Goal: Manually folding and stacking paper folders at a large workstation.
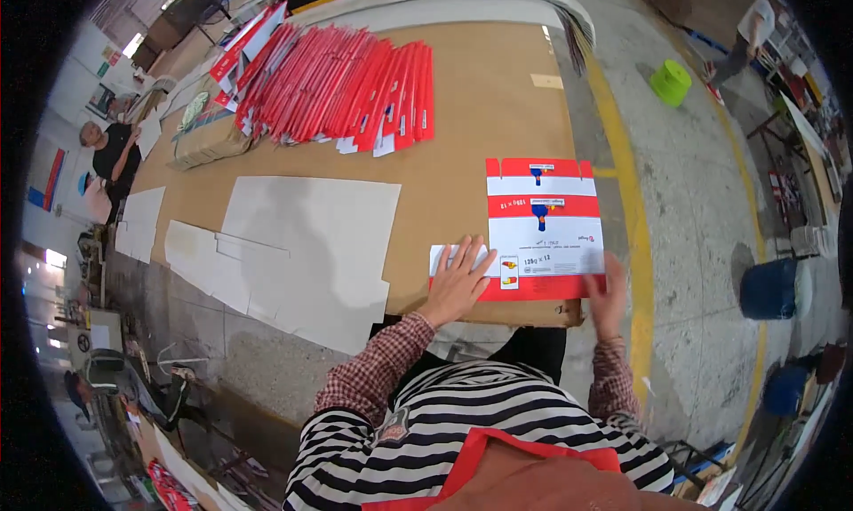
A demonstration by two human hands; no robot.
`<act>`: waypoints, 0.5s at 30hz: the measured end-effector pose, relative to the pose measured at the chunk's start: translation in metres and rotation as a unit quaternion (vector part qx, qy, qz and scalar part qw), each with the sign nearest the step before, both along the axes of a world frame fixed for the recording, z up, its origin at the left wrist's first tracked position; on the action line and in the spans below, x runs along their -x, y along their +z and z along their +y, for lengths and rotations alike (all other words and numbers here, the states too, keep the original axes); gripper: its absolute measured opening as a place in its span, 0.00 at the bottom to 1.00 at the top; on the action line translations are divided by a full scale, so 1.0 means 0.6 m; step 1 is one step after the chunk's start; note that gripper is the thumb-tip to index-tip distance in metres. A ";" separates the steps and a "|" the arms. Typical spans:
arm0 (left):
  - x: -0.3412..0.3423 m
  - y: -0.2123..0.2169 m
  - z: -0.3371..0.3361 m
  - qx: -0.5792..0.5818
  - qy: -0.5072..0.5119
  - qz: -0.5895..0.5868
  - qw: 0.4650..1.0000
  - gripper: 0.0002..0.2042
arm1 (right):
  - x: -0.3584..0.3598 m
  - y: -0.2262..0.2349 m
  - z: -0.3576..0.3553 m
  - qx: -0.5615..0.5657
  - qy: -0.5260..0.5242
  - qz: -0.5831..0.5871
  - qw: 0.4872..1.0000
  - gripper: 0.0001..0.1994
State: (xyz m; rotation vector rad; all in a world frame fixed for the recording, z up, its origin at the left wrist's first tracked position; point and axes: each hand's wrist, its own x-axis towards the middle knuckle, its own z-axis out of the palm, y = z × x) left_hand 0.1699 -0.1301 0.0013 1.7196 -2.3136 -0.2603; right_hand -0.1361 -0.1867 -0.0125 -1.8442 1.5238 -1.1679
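A flat red and white printed carton blank (pixel 560 235) lies at the near right corner of the brown work table (pixel 480 84). My left hand (pixel 455 284) rests flat on the left flap of the blank, its fingers spread. At the right edge of the blank is my right hand (pixel 609 302), slightly blurred, with the thumb apart from the raised fingers. Whether those fingers touch the cardboard is hard to make out.
Large white cardboard sheets (pixel 306 235) lie left of my hands. Many folded red and white cartons (pixel 329 84) stand in a leaning row at the far left, beside a brown bundle (pixel 209 142). A green stool (pixel 671 83) is on the floor to the right. Other people are farther off.
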 end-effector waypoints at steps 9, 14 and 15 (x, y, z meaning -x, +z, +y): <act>0.145 -0.033 -0.033 0.064 0.182 0.300 0.934 0.36 | -0.206 0.057 0.009 -0.060 0.045 -0.269 0.960 0.22; 0.038 0.046 0.061 0.152 0.167 0.407 0.885 0.32 | -0.037 0.021 -0.175 -0.304 0.268 -0.273 0.872 0.32; -0.009 0.047 0.089 0.162 0.196 0.345 0.903 0.31 | -0.023 0.041 -0.214 -0.329 0.306 -0.244 0.859 0.32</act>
